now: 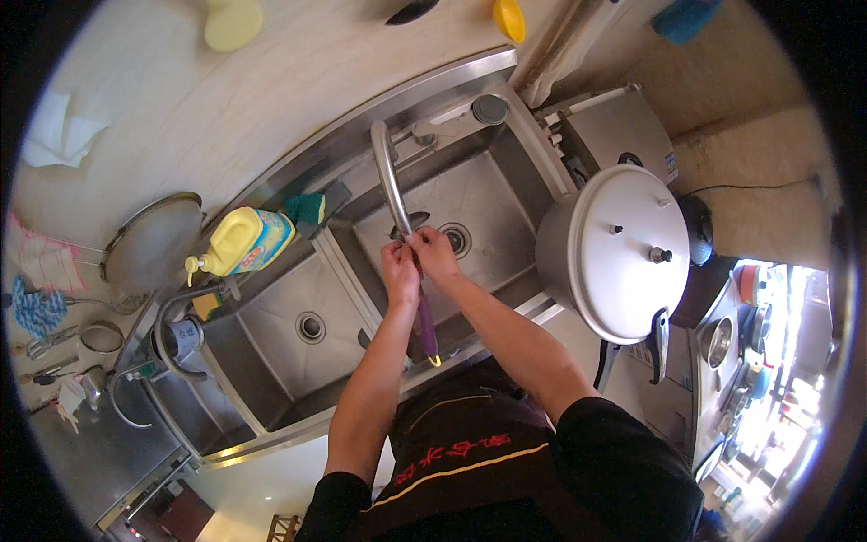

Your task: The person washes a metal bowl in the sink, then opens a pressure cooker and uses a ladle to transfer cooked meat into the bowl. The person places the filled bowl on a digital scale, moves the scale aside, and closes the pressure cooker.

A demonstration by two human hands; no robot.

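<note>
My left hand [402, 272] and my right hand [433, 253] are close together under the end of a curved steel faucet [387, 162], above the right basin [504, 203] of a stainless steel sink. Between and below them runs a utensil with a long purple handle [427, 325], its yellow-tipped end pointing towards me. A dark, rounded utensil head [418, 219] shows just beyond my fingers, partly hidden by the faucet. My right hand's fingers close around the utensil's upper part. My left hand's fingers are bent beside it; its grip is partly hidden.
A large lidded pressure cooker [630, 254] stands right of the sink. A yellow soap pump bottle [247, 240] and a green scouring pad [306, 208] lie between basins and wall. At the left, a second basin [298, 359], a round strainer [154, 240] and hanging utensils are visible.
</note>
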